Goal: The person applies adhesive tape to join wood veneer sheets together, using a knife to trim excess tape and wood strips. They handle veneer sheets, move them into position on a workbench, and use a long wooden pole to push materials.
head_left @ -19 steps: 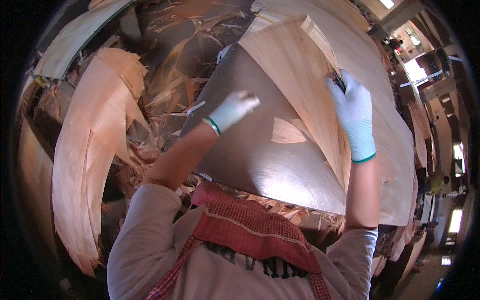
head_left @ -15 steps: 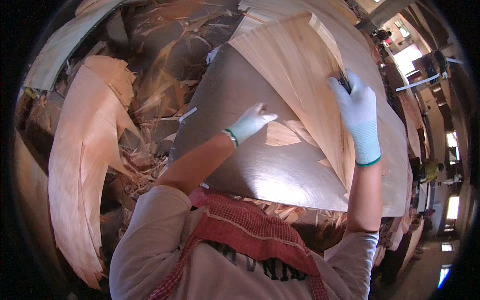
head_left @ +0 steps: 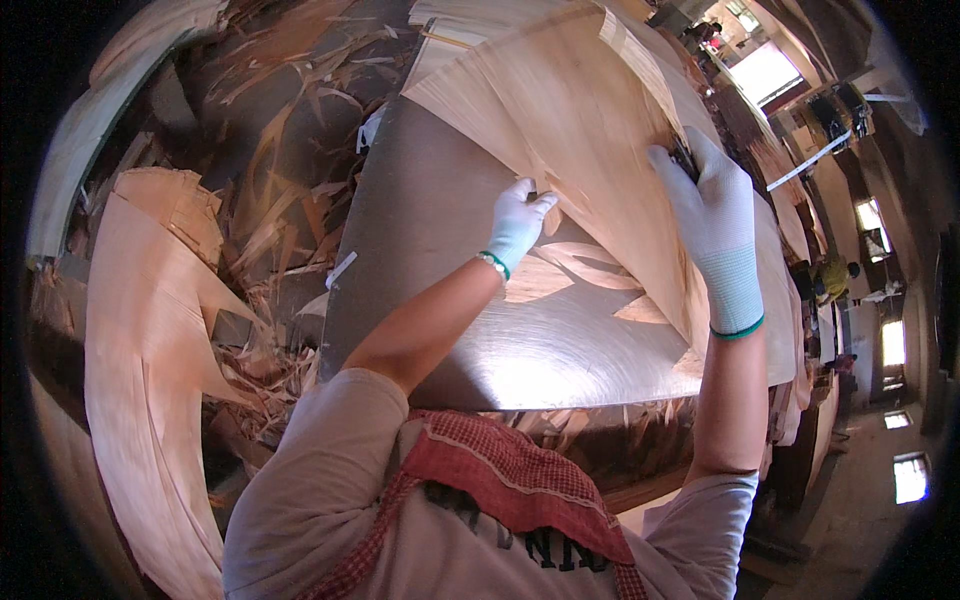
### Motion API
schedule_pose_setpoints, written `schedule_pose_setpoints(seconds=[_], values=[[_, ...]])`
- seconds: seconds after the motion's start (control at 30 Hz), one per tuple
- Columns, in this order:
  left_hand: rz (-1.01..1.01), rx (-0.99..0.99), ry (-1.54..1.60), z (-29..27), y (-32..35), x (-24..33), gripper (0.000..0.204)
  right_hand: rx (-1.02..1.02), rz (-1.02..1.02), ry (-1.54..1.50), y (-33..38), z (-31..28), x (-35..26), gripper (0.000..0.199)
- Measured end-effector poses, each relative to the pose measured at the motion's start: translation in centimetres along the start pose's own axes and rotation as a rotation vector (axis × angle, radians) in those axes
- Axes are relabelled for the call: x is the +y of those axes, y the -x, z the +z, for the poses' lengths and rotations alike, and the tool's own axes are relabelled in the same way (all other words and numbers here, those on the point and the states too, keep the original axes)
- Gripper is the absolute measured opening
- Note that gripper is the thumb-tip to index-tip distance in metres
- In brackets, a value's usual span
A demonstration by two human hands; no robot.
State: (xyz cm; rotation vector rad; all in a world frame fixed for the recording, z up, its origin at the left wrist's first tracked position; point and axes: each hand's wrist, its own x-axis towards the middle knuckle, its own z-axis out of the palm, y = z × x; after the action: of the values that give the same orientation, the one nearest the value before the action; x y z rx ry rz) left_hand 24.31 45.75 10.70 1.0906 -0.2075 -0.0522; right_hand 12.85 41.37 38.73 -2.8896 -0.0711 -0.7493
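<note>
a shiny grey metal table [head_left: 450,340] carries a broad sheet of thin pale wood [head_left: 590,150] that covers its far and right part, with a few small leaf-shaped wood scraps [head_left: 590,265] lying loose on the bare metal just beside the sheet's edge.

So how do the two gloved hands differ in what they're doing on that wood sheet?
The left hand presses near the veneer sheet's lower edge, over the metal table; the right hand sits farther right on the sheet, gripping a small dark tool. The left holds no tool. Both wear white gloves with green cuffs.
</note>
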Motion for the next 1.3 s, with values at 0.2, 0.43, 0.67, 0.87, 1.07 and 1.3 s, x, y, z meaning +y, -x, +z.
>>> schedule_pose_setpoints(seconds=[0.2,0.43,0.67,0.87,1.07,1.3], values=[[0.117,-0.068,-0.521,-3.4,3.6,5.1,0.02,0.032,0.061,0.078,0.2,0.0,0.1,0.023],[0.272,-0.251,-0.841,-7.4,5.3,6.8,0.019,0.002,0.052,0.1,0.0,0.6,0.7,0.023],[0.279,-0.2,-0.678,-6.7,5.5,4.9,0.016,-0.014,0.029,0.084,0.2,0.8,0.6,0.023],[0.246,-0.184,-0.706,-6.7,5.5,4.4,0.023,-0.002,0.057,0.107,0.3,0.8,0.7,0.023],[0.21,-0.473,-0.566,-6.7,6.1,3.9,0.037,0.057,0.057,0.032,0.0,0.7,1.9,0.021],[-0.119,-0.816,-1.031,-8.2,5.8,1.8,0.05,0.122,0.04,0.016,-0.4,-0.2,4.1,0.018]])
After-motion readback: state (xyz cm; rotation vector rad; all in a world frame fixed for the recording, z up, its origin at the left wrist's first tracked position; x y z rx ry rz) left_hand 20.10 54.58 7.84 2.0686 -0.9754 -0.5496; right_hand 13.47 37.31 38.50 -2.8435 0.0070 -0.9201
